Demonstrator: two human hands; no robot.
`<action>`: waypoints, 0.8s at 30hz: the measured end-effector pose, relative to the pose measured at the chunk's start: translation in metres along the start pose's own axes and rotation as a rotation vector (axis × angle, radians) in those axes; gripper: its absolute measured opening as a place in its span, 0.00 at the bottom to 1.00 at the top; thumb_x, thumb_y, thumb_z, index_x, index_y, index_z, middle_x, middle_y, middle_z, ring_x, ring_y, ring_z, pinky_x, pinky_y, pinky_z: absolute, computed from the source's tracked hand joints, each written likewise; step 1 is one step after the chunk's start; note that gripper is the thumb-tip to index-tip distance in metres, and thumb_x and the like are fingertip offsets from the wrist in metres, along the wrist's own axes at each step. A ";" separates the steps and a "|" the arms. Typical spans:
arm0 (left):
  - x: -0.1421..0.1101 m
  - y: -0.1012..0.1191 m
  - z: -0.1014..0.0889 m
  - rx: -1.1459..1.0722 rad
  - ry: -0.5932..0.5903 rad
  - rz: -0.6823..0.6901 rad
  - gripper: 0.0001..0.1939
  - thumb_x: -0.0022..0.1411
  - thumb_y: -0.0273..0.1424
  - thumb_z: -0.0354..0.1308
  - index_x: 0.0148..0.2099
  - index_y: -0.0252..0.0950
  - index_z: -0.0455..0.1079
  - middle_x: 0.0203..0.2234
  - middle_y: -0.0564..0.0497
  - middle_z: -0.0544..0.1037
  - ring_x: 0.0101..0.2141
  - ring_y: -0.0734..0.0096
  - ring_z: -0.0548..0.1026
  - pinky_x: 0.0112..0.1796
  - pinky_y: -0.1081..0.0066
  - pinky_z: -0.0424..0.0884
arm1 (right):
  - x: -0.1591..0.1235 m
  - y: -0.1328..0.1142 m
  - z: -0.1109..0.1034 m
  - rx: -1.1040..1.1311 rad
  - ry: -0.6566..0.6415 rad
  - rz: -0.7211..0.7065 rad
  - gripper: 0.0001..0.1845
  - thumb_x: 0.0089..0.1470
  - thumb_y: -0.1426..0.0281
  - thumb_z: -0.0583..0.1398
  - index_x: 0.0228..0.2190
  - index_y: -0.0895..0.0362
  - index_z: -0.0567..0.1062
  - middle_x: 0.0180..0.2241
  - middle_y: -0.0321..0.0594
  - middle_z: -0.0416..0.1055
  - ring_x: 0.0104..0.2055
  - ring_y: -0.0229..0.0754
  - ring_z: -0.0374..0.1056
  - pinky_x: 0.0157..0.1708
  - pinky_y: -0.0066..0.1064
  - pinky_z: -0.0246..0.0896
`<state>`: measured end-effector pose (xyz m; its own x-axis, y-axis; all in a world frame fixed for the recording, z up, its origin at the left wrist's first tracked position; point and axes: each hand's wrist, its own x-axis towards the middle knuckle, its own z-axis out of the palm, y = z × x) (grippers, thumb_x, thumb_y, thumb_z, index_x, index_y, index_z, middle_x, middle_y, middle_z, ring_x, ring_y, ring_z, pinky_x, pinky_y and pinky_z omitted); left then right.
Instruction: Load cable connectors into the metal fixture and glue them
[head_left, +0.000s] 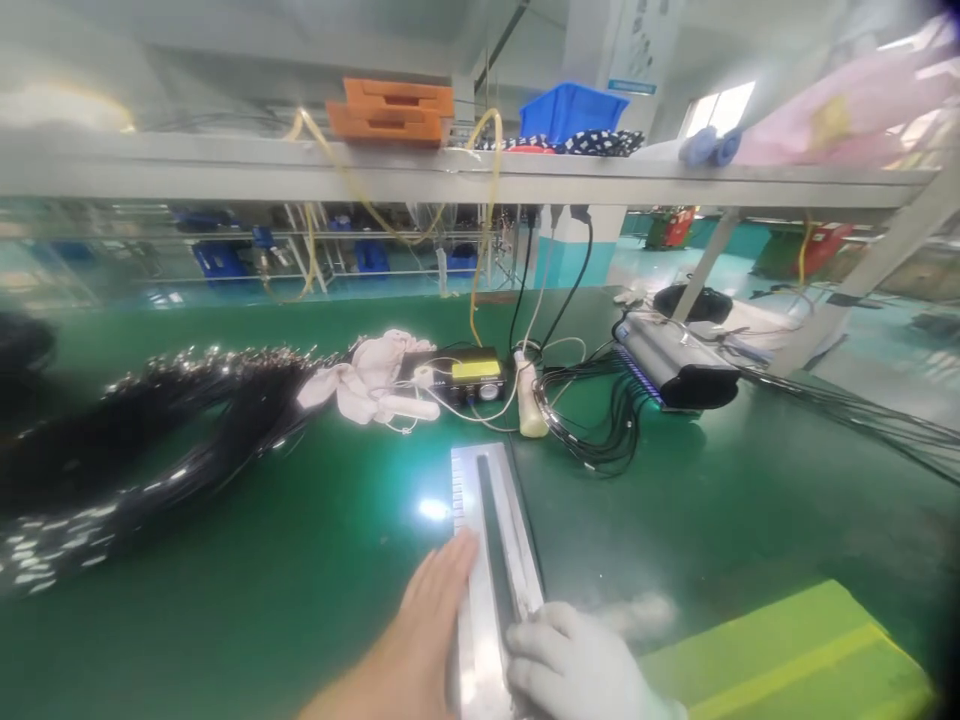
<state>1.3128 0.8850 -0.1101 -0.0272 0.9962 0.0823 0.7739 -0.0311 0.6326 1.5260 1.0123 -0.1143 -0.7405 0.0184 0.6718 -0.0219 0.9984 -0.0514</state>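
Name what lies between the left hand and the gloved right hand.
A slotted metal bar lies between the left hand and the right hand, seen in the head view.

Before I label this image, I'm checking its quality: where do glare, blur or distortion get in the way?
Head view: white glare on the green table, just left of the metal bar; head view: black wires smear toward the left edge, and the pink bundle at upper right looks stretched and blurred; head view: darkened right-hand corners.

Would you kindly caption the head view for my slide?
Bare left hand and gloved right hand on a slotted metal bar.
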 end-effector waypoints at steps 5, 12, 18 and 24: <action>-0.011 -0.007 0.015 0.090 0.166 0.020 0.59 0.54 0.53 0.64 0.74 0.53 0.27 0.72 0.48 0.47 0.68 0.42 0.55 0.64 0.51 0.62 | -0.002 0.003 0.011 -0.001 -0.026 -0.043 0.12 0.63 0.59 0.62 0.30 0.51 0.72 0.33 0.28 0.78 0.30 0.38 0.67 0.21 0.31 0.58; -0.006 0.004 -0.002 0.075 0.146 -0.014 0.26 0.68 0.45 0.56 0.65 0.44 0.63 0.63 0.43 0.66 0.59 0.52 0.68 0.56 0.48 0.70 | 0.059 0.007 -0.050 0.109 0.056 0.003 0.11 0.69 0.63 0.54 0.35 0.52 0.72 0.36 0.30 0.79 0.34 0.36 0.71 0.33 0.33 0.63; -0.011 0.003 0.000 0.098 0.063 -0.021 0.57 0.53 0.58 0.65 0.74 0.54 0.37 0.71 0.47 0.49 0.66 0.43 0.59 0.60 0.55 0.68 | 0.176 0.056 -0.112 0.196 0.149 0.059 0.18 0.67 0.57 0.56 0.33 0.56 0.77 0.32 0.37 0.78 0.33 0.37 0.72 0.35 0.31 0.63; -0.009 -0.009 0.021 0.147 -0.012 -0.012 0.50 0.61 0.52 0.61 0.73 0.58 0.30 0.71 0.51 0.43 0.67 0.46 0.55 0.61 0.57 0.66 | 0.309 0.173 -0.062 0.410 0.137 0.767 0.17 0.60 0.62 0.65 0.48 0.54 0.74 0.48 0.39 0.75 0.48 0.42 0.71 0.49 0.34 0.66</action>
<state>1.3188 0.8779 -0.1329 -0.0296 0.9974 0.0656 0.8581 -0.0083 0.5135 1.3352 1.1942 0.1298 -0.5637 0.7086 0.4243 0.1895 0.6110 -0.7686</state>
